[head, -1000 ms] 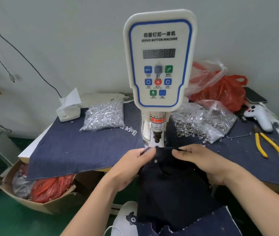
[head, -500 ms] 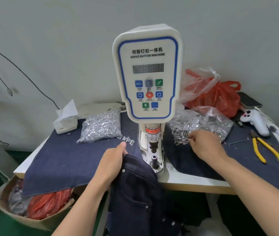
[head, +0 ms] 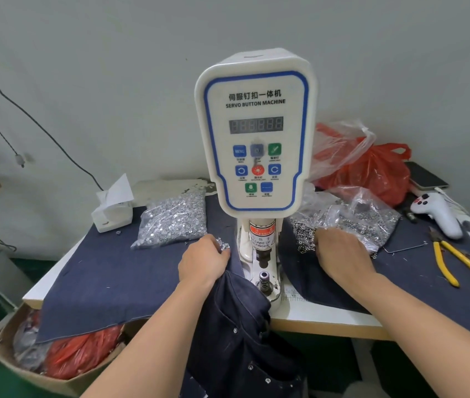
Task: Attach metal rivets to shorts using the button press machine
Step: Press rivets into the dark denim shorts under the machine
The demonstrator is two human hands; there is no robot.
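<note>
Head view is taking in a white, rounded button press machine [head: 255, 139] with a blue-edged panel, standing on a counter [head: 325, 317] draped in matte navy denim cloth [head: 107, 277]. Dark denim shorts [head: 239, 331] are hanging limp off the counter edge just left of the machine's steel die post [head: 265, 280], their top reaching the base; small shiny rivets are dotting the fabric lower down. Left hand [head: 203, 261] is lying on the top of the shorts left of the machine column, fingertips curling around a little cluster of glinting metal pieces [head: 222, 244]. Right hand [head: 340, 252] is reaching right of the machine into a crinkled clear bag of metal rings [head: 351, 222], fingers bending down among the loose rings; whether they are pinching one I cannot tell. Left of the machine a plump clear bag of silvery rivets [head: 172, 222] is sitting. Far right of the machine, yellow-handled pliers [head: 458, 262] are lying flat.
</note>
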